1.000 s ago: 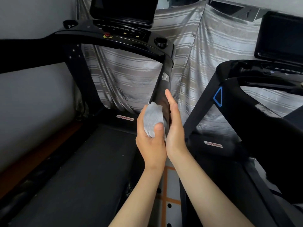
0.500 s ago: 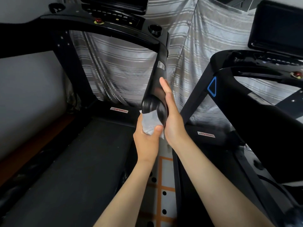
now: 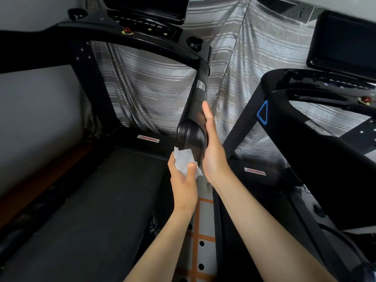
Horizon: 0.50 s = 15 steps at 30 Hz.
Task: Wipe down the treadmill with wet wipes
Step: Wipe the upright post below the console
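The black treadmill fills the left half, with its right handrail slanting down toward me. My left hand grips a crumpled white wet wipe just under the rounded near end of that handrail. My right hand lies flat with straight fingers along the handrail's right side. The console with a red stop button sits at the top.
A second black treadmill stands close on the right, with its own screen. Between them runs a narrow strip of grey floor with orange lines. A striped grey curtain hangs behind; a grey wall is on the left.
My left hand has slid the wipe down the handrail and off its near end. My right hand stays flat on the rail's side, now lower along it.
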Tool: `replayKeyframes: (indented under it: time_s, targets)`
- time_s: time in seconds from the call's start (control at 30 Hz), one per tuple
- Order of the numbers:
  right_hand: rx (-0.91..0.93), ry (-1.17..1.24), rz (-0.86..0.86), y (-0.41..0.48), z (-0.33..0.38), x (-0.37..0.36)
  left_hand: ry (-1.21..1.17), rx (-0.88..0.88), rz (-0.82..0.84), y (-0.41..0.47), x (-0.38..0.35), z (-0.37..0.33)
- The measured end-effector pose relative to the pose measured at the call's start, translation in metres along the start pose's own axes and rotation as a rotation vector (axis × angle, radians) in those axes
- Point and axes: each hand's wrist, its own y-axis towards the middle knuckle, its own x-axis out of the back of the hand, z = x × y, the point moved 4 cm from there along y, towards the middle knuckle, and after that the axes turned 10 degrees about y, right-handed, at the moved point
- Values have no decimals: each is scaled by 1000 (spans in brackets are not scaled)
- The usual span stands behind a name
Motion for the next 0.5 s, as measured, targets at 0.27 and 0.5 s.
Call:
replayKeyframes:
  time_s: [0.27, 0.5]
  targets:
    - [-75, -86, 44, -8, -4, 8, -243, 267, 0, -27, -25, -23]
    - [-126, -30, 90, -10, -8, 13, -236, 439, 85, -21, -26, -26]
